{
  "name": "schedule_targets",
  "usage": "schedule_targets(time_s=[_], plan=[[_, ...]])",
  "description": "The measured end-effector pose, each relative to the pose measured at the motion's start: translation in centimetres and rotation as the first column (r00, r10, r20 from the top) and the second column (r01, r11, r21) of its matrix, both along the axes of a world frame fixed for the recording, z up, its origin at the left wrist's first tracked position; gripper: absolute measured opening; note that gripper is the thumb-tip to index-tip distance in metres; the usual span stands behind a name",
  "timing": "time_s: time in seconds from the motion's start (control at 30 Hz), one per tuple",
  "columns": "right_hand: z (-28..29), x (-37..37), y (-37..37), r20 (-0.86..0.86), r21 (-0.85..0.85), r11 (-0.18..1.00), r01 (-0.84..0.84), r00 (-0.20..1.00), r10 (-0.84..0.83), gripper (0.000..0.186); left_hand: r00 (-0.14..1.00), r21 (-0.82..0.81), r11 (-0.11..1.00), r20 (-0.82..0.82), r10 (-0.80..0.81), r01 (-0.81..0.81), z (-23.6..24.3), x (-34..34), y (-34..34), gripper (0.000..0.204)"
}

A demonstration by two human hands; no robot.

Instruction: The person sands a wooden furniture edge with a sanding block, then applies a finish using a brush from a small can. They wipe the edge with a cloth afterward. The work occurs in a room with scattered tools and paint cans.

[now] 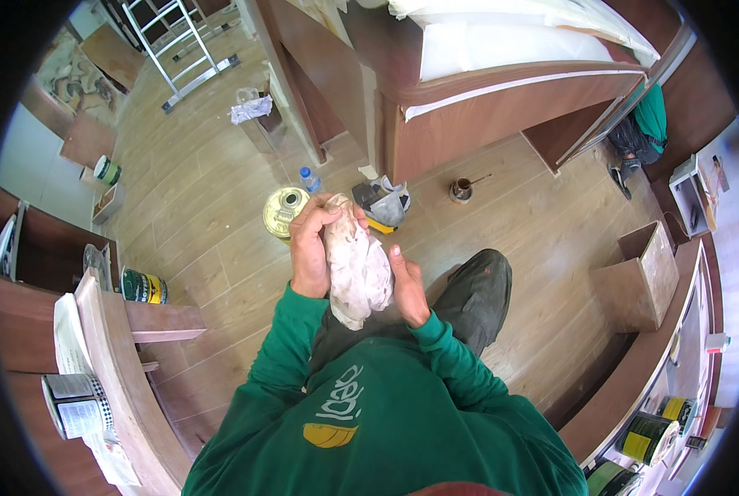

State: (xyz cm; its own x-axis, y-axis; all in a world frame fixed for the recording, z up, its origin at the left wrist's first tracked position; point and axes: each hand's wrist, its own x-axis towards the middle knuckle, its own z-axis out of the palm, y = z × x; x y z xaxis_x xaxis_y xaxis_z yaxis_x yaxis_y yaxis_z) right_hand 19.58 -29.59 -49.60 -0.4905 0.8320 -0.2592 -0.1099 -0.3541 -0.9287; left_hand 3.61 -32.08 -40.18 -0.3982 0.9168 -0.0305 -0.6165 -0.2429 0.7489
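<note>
Between both hands (pixel 357 264): crumpled, stained white rag (pixel 355 269) (soft, bunched lengthwise).

Open wood floor (pixel 534 223) is seen ahead and to the right of the raised hands. Straight ahead, the way is blocked by a round yellow tin (pixel 285 210), a small bottle (pixel 308 178) and a bundle of tools (pixel 382 207). The left side is hemmed in by a wooden panel (pixel 125 372), with cans (pixel 144 287) beside it.
</note>
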Motion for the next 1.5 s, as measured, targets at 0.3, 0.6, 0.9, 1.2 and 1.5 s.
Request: schedule_targets(time_s=[0.3, 0.6, 0.9, 1.2, 1.5], plan=[[-5.6, 2.3, 2.0, 0.137, -0.038, 0.999, -0.011, 0.99, 0.016, 0.061, 0.594, 0.29, 0.924, -0.708, 0.383, -0.251, 6.3, 1.0, 2.3, 0.017], [-10.8, 3.8, 1.9, 0.31, -0.059, 0.998, -0.033, 0.949, 0.049, 0.05, 0.52, 0.404, 0.832, -0.65, 0.554, -0.381, 9.6, 3.4, 3.4, 0.016], [-13.0, 4.5, 2.5, 0.391, -0.063, 0.998, -0.021, 0.919, 0.044, 0.049, 0.442, 0.443, 0.804, -0.675, 0.591, -0.397, 10.4, 3.5, 4.7, 0.01], [-16.4, 5.3, 2.4, 0.451, -0.013, 0.999, -0.039, 0.892, 0.041, 0.047, 0.502, 0.343, 0.836, -0.679, 0.536, -0.429, 11.0, 2.8, 5.9, 0.013], [-18.8, 5.5, 2.1, 0.492, -0.007, 0.999, -0.048, 0.869, 0.045, 0.048, 0.184, 0.403, 0.765, -0.815, 0.549, -0.502, 7.0, 3.5, 5.7, 0.015]])
